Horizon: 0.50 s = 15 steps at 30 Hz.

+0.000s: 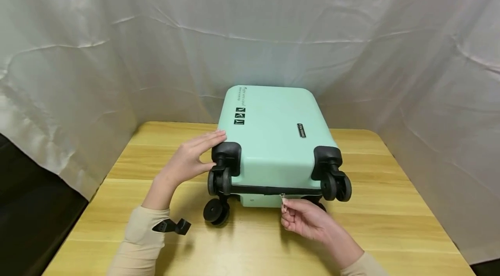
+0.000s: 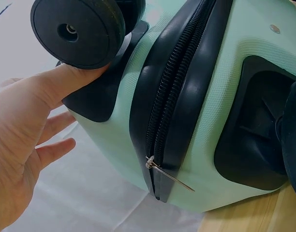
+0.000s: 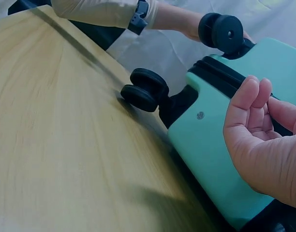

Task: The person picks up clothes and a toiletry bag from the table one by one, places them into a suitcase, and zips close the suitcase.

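A mint-green suitcase (image 1: 273,137) lies flat at the centre of the head view on a wooden table (image 1: 390,224), its wheeled end toward the camera and its far end against a white sheet (image 1: 117,50) that fills the upper frame. The left hand (image 1: 191,156), left of centre, rests against the case's near left corner with fingers straight and relaxed, the fingertips on the shell and the thumb by the black wheel housing (image 1: 226,154); it grips nothing. In the left wrist view the thumb presses just under a black wheel (image 2: 78,31) at the upper left, and the rest of the palm is cut off by the left edge. The right hand (image 1: 306,219), lower centre, pinches the small metal zipper pull (image 1: 283,200) at the middle of the black zipper (image 1: 273,190) that runs along the near end. In the right wrist view the curled fingers (image 3: 254,104) hide the pull, and the hand is cut off at the right edge. The left wrist view shows a thin metal pull (image 2: 167,174) standing out from the zipper near the lower centre. The lower right wheel is mostly hidden behind the right hand in the head view. A black strap (image 1: 172,226) sits on the left sleeve (image 1: 140,241).
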Available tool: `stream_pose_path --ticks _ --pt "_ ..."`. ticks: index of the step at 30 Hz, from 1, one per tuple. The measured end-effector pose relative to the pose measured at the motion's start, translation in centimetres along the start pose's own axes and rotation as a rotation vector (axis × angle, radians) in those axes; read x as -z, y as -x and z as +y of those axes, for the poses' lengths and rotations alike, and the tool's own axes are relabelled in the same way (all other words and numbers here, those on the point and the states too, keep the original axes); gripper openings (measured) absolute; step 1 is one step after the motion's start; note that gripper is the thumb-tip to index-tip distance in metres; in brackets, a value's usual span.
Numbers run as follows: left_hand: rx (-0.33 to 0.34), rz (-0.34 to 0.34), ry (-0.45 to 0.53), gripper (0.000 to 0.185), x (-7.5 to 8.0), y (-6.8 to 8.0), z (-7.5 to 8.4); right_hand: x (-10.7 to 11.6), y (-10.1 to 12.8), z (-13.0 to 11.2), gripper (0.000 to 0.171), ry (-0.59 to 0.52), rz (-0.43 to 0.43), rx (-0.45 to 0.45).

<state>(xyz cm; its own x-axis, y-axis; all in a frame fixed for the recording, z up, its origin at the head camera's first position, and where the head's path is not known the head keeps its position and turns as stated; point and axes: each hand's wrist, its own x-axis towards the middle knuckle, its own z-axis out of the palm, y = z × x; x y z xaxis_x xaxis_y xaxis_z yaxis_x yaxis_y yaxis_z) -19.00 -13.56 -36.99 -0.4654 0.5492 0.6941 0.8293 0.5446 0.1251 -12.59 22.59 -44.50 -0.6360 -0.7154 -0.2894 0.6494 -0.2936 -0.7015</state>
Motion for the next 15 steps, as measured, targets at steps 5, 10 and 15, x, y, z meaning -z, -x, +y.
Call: stream_pose_path --ticks 5,10,15 --pt "0.009 -0.007 -0.004 0.074 0.09 -0.04 0.05 0.05 -0.08 0.09 0.029 0.019 -0.001 0.010" --pt "0.005 -0.003 -0.007 0.075 0.12 -0.15 -0.10 0.23 -0.23 0.02 0.029 0.034 -0.046 0.020" --pt "0.014 -0.018 0.012 0.073 -0.08 -0.12 -0.02 0.55 -0.21 0.29 0.035 0.029 -0.087 0.001"
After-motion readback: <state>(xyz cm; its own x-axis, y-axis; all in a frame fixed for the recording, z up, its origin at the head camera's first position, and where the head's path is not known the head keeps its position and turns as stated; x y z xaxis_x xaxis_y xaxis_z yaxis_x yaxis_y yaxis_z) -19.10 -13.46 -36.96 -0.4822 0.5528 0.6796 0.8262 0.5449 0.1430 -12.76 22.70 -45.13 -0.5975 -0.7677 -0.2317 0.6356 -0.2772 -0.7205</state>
